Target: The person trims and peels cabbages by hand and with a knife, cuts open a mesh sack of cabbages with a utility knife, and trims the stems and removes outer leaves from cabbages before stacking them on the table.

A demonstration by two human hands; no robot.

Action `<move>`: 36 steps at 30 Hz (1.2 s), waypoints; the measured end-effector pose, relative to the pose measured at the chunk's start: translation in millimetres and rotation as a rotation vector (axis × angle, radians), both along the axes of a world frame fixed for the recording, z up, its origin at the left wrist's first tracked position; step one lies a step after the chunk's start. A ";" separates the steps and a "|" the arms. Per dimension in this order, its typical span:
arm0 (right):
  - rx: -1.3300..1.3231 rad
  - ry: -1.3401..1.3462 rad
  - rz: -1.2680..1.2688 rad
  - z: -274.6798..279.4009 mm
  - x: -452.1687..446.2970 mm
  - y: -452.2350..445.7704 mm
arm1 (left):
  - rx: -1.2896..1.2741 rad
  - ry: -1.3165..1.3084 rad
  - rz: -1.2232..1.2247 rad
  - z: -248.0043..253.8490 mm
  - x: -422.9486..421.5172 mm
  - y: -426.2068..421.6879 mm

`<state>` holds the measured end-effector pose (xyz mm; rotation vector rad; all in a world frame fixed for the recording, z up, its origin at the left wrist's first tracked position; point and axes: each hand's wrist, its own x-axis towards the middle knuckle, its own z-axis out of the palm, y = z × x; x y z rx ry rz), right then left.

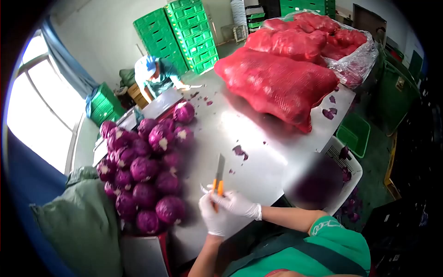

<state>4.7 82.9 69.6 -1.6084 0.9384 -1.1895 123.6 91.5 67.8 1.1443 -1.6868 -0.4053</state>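
The left hand (212, 216) and right hand (238, 204) meet, each grip apparently closed on the orange-handled knife (219, 177), its bare blade aimed at 12 o'clock; a slip there could cut a glove. At 10 o'clock, purple cabbages (144, 169) heap the counter (214, 136); a nudge could send 1 rolling.

Cabbages (144, 169): roughly twenty in heap, exact count hidden by overlap. Orange-handled knife (220, 173): one. Wearer's hands: two, left hand (212, 215), right hand (237, 204). Table (251, 134): one. Red mesh sacks (277, 81): several, overlapping, one large in front. White basket (355, 167): one. Green tub (363, 138): one. Co-worker (162, 77): one. Tall crate stacks (194, 39) behind co-worker: two.
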 end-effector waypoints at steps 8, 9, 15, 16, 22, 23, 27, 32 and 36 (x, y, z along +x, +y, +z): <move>0.264 -0.365 -0.396 41.8 -278.5 -108.4 | -0.004 -0.340 -0.483 21.5 -193.2 -100.9; 0.211 -0.206 -0.482 53.3 -319.0 -131.1 | -0.002 -0.331 -0.471 22.8 -206.8 -108.7; 0.217 0.362 -0.673 156.9 -468.1 -235.6 | 0.142 -0.441 -0.586 17.7 -239.7 -165.4; 0.148 0.419 -0.646 160.7 -487.6 -255.3 | 0.152 -0.445 -0.591 14.4 -239.4 -174.7; 0.073 0.730 -0.685 224.0 -505.6 -331.3 | 0.204 -0.454 -0.611 2.6 -231.8 -236.3; 0.063 0.847 -0.703 231.9 -507.1 -341.6 | 0.209 -0.448 -0.625 -0.8 -232.8 -245.5; -0.067 1.316 -0.608 248.3 -491.9 -401.3 | 0.242 -0.446 -0.643 -14.3 -232.8 -272.3; -0.223 1.614 -0.470 220.2 -491.3 -486.5 | 0.290 -0.448 -0.644 -22.6 -222.7 -272.6; -0.067 1.735 -0.501 213.0 -474.1 -522.4 | 0.308 -0.511 -0.563 -21.7 -199.1 -264.2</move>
